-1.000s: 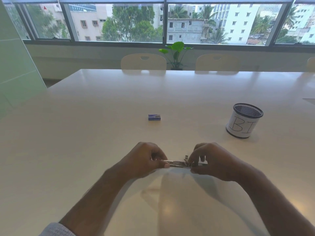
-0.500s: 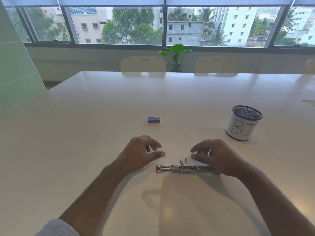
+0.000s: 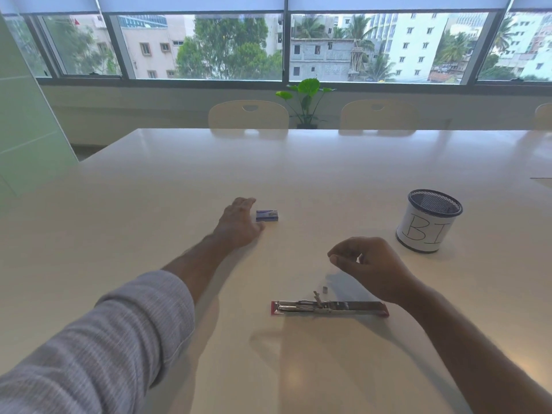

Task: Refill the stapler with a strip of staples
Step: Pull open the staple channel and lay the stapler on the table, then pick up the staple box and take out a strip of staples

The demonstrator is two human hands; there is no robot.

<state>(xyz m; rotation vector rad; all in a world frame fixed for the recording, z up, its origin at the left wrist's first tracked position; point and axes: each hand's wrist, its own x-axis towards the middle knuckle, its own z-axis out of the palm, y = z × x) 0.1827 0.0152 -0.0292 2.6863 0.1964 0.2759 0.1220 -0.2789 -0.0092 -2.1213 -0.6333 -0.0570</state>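
The stapler [image 3: 330, 307] lies folded open flat on the white table [image 3: 149, 204], its metal track facing up and red ends showing. A tiny metal piece [image 3: 325, 289] sits just behind it. The small blue staple box [image 3: 267, 215] rests farther back. My left hand [image 3: 239, 225] is stretched out to the box, fingers spread on its left side, touching or nearly touching it. My right hand [image 3: 367, 267] hovers above the stapler's right half, fingers loosely curled with nothing visible in them.
A mesh pen cup [image 3: 427, 225] wrapped in paper marked "BI" stands at the right. Two chairs [image 3: 248, 115] are tucked in at the far table edge, with a potted plant [image 3: 306, 100] behind them under the windows.
Both hands let go of the stapler, which now lies open on the table. My left hand has reached forward to the staple box. My right hand lifted slightly.
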